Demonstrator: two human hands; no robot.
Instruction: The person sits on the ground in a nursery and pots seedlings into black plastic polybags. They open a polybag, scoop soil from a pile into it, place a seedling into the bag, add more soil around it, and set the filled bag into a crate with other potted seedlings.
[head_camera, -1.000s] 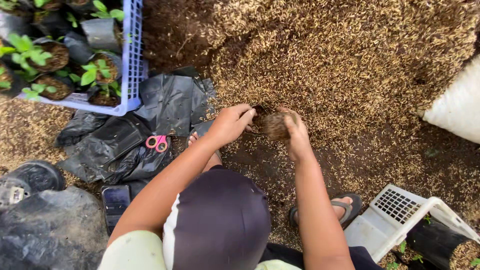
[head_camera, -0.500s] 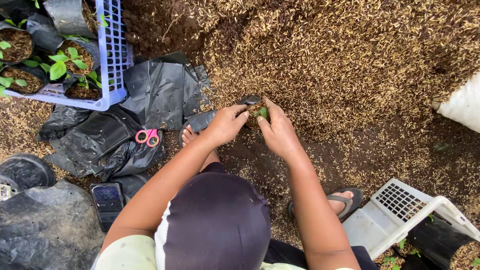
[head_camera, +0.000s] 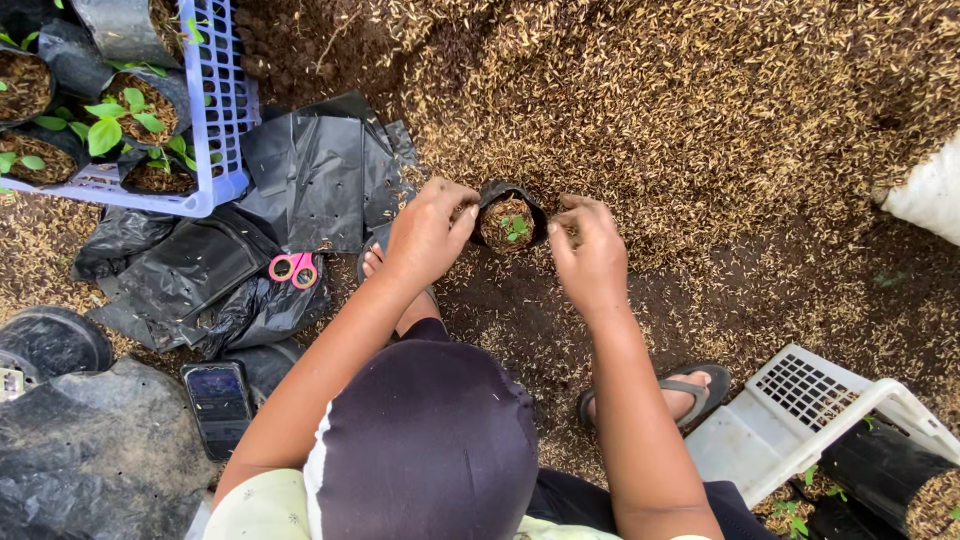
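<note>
Seedling bag (head_camera: 508, 222) between both hands' fingers (head_camera: 462, 218), apparently touching.

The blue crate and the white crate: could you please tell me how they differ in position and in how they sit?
The blue crate stands at the top left, beside the black plastic sheets; the white crate lies at the bottom right, near the sandalled foot. The blue crate sits upright, with bagged seedlings inside it; the white crate looks tipped, showing its grid side, with a seedling bag next to it. Both are plastic lattice crates on husk-strewn soil.

glossy black plastic bag (head_camera: 505, 196), rough husks (head_camera: 700, 110)
</note>
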